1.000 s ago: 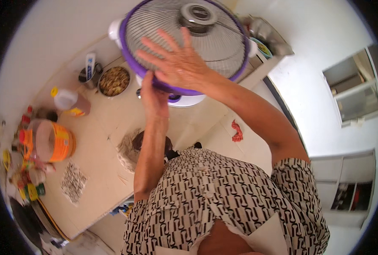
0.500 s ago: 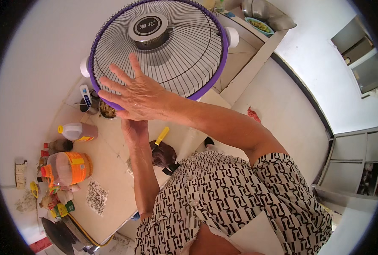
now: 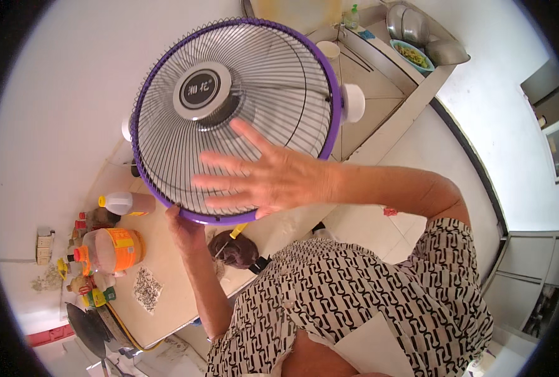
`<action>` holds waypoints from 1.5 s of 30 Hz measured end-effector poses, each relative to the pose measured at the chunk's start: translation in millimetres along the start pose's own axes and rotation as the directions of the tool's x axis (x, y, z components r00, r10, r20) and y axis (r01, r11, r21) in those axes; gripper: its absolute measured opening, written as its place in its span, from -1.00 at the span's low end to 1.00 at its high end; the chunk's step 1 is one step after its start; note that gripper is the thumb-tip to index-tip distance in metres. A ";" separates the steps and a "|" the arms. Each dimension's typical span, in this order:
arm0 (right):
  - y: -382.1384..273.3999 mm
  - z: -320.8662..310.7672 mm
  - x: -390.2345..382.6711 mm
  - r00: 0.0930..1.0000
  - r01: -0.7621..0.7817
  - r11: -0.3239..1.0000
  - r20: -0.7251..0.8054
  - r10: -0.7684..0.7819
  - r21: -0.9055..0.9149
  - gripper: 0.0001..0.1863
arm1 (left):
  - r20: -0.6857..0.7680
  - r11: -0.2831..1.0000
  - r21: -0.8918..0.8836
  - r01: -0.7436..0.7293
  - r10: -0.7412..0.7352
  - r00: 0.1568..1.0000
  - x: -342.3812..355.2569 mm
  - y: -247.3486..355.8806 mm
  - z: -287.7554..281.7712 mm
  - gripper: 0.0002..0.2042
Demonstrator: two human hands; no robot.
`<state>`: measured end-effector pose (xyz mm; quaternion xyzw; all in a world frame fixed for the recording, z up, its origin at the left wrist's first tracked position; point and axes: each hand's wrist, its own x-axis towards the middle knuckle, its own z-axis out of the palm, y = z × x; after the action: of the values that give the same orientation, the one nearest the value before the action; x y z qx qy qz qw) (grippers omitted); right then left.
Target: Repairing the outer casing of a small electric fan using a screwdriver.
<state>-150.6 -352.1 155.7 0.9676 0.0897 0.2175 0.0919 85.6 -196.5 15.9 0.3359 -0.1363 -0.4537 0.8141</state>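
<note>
A round dish-shaped electric heater (image 3: 273,69) with a purple rim, wire grille and silver hub fills the upper middle. White knobs stick out at its sides. My left hand (image 3: 185,229) grips the heater's lower rim, thumb on the front edge and the other fingers hidden behind. Spread wide, my right hand (image 3: 273,179) is in front of the lower right of the grille, holding nothing. I cannot tell whether its palm touches the wires. Below the heater, a dark bag (image 3: 237,251) with a yellow-handled tool (image 3: 237,231) lies on the counter.
Along the wall side of the pale counter (image 3: 179,301) stand a large orange-labelled jug (image 3: 125,248), a yellow-capped bottle (image 3: 128,203) and several condiments. A wok (image 3: 88,333) is at lower left. A tiled basin (image 3: 380,107), a food dish (image 3: 411,56) and metal bowls (image 3: 411,26) are at upper right.
The heater has come down and a little left in view. My right hand has slid right across it, away from my left hand. The view has shifted slightly.
</note>
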 end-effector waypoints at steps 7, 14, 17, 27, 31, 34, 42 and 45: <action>-33.4 14.2 16.3 0.999 0.043 0.999 -0.002 -0.043 0.020 -0.08 | 0.034 0.998 0.021 -0.055 0.055 0.998 -25.1 18.1 -21.3 -0.26; -79.2 10.4 32.3 0.997 0.080 0.952 0.042 -0.071 -0.295 -0.37 | 0.072 0.991 -0.105 -0.084 0.092 0.993 -32.8 9.1 -77.0 -0.31; -86.1 12.5 30.6 0.996 0.088 0.941 0.040 -0.080 -0.328 -0.38 | 0.137 0.987 -0.121 -0.102 0.118 0.984 -31.2 -0.5 -90.1 -0.34; -96.3 23.3 37.5 0.992 0.106 0.914 -0.022 -0.125 -0.391 -0.43 | 0.066 0.989 -0.135 -0.062 0.071 0.995 -23.6 -13.2 -154.4 -0.28; -96.1 22.3 35.2 0.993 0.095 0.913 -0.022 -0.113 -0.397 -0.42 | 0.133 0.980 -0.196 -0.043 0.070 0.989 -27.1 -13.1 -123.9 -0.30; -98.3 17.7 35.8 0.993 0.094 0.908 -0.029 -0.116 -0.408 -0.43 | 0.077 0.983 -0.169 -0.072 0.086 0.993 -31.3 -11.7 -115.3 -0.28; -103.6 18.3 37.0 0.990 0.103 0.914 -0.052 -0.134 -0.393 -0.44 | 0.007 0.976 -0.181 -0.120 0.123 0.992 -30.4 -14.9 -144.5 -0.29; -100.5 23.0 34.4 0.992 0.096 0.915 -0.035 -0.119 -0.391 -0.43 | 0.046 0.976 -0.188 -0.110 0.121 0.992 -27.6 -18.2 -121.3 -0.29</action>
<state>-123.4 -250.8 127.5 0.9170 0.1004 0.2535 0.2911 122.5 -128.8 -83.3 0.2372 -0.1361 -0.4258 0.8625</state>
